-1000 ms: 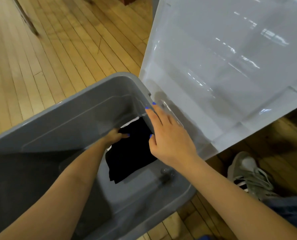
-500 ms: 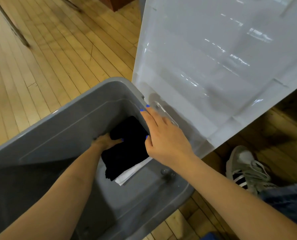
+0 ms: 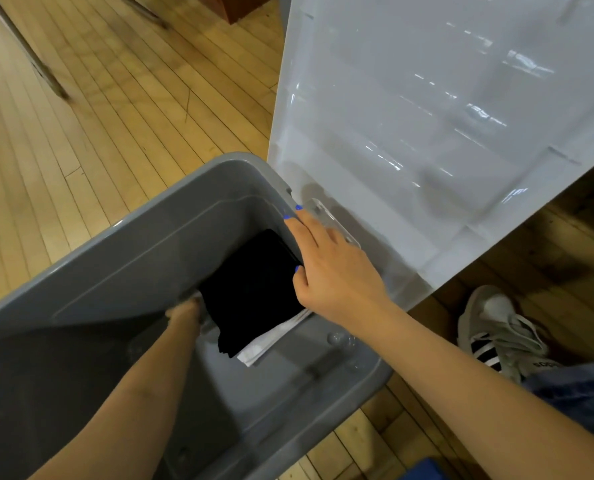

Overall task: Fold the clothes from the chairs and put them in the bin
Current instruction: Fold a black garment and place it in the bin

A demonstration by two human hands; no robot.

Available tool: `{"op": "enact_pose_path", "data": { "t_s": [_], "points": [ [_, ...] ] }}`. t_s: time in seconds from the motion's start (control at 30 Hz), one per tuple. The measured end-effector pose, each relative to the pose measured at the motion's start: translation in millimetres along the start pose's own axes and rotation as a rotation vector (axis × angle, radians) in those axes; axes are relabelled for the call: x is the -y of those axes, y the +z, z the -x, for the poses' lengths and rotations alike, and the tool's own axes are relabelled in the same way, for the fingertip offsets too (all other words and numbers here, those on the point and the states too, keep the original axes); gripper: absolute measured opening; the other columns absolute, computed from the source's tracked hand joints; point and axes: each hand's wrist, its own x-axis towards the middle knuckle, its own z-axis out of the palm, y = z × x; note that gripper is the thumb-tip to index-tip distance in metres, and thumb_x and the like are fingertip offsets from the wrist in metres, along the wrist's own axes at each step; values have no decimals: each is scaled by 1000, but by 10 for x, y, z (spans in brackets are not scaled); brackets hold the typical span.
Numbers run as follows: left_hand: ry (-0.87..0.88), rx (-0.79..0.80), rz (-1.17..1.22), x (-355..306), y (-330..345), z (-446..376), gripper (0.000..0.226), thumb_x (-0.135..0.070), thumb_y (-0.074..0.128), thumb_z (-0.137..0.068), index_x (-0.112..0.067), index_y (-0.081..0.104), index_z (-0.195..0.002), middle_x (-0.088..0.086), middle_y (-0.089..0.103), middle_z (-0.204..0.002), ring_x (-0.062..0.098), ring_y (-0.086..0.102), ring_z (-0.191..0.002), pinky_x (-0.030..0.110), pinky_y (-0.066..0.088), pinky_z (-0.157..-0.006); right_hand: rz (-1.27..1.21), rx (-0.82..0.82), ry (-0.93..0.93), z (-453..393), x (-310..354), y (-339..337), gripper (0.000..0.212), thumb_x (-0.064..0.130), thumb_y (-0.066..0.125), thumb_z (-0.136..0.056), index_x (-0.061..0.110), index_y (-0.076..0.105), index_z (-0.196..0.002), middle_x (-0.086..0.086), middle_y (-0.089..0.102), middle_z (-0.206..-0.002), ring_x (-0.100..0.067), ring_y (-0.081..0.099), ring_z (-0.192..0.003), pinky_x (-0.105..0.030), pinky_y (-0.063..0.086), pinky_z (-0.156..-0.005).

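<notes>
A wooden floor lies at left. The left hand reaches deep into the grey bin, beside the folded black garment; its fingers are hidden, so their state cannot be told. The garment lies on white cloth at the bin's bottom. The right hand, fingers straight and relaxed, rests on the rim by the white lid. Dragging the left hand out could likely unfold the stack. Half a second ago its fingertips showed on the garment; now they have slipped behind it.
</notes>
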Motion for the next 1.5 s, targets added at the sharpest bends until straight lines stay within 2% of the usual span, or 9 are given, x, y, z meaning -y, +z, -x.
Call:
{"op": "enact_pose_path", "data": {
  "t_s": [0.17,0.3,0.43,0.5,0.73,0.93,1.1,1.3,1.5],
  "points": [
    [-155,80,65,553,121,392,57,-54,54,-90,-4,54,-118,12,52,-80,26,45,-59,25,43,-45,4,-14,2,-11,-12,15,66,22,44,-90,15,21,-151,-1,14,-160,-31,45,-126,-42,51,-86],
    [-220,206,166,674,202,680,50,-58,49,-91,-11,45,-110,11,48,-85,26,48,-71,39,49,-78,16,-27,9,-14,0,14,65,22,44,-90,17,21,-151,2,14,-160,-28,44,-125,-38,49,-81],
    [-166,192,145,680,198,688,32,-32,58,-94,-8,49,-114,10,55,-91,24,49,-68,32,54,-55,25,-24,12,-15,7,10,65,22,44,-91,17,19,-151,3,12,-160,-28,42,-128,-38,48,-82],
    [-94,119,17,687,162,619,36,-32,60,-94,-2,51,-112,13,55,-96,27,50,-71,36,50,-65,31,-23,12,-16,5,17,65,21,44,-91,17,19,-151,2,11,-160,-28,42,-128,-38,48,-84],
    [-7,128,11,618,30,636,29,-30,62,-93,-6,49,-83,17,56,-83,22,57,-56,21,43,-33,32,-21,10,-15,4,17,65,21,44,-91,17,18,-151,2,11,-160,-29,42,-128,-38,49,-83],
    [-211,378,301,552,-111,756,15,-20,57,-95,-10,56,-84,5,60,-56,14,60,-45,32,54,-63,44,-22,12,-15,4,12,65,21,44,-91,16,19,-151,0,12,-160,-29,44,-125,-39,50,-82],
    [-316,344,-1,826,-61,704,20,-23,59,-93,-3,56,-92,13,62,-75,22,59,-67,38,48,-63,32,-25,5,-20,1,25,64,20,45,-91,14,21,-150,-1,13,-159,-30,45,-124,-39,52,-80],
    [371,-124,-682,699,201,1032,65,-17,61,-88,-9,29,-145,17,21,-149,40,31,-132,47,30,-106,-41,34,16,-24,-11,17,67,27,45,-90,19,19,-151,2,9,-160,-28,43,-125,-43,49,-89],
    [1107,-23,-192,-18,570,2403,65,-21,59,-89,-9,30,-146,13,21,-152,26,26,-138,38,23,-113,-95,315,40,-4,-69,-312,71,34,43,-96,31,2,-154,11,0,-161,-26,37,-137,-39,43,-98]
  ]
}}
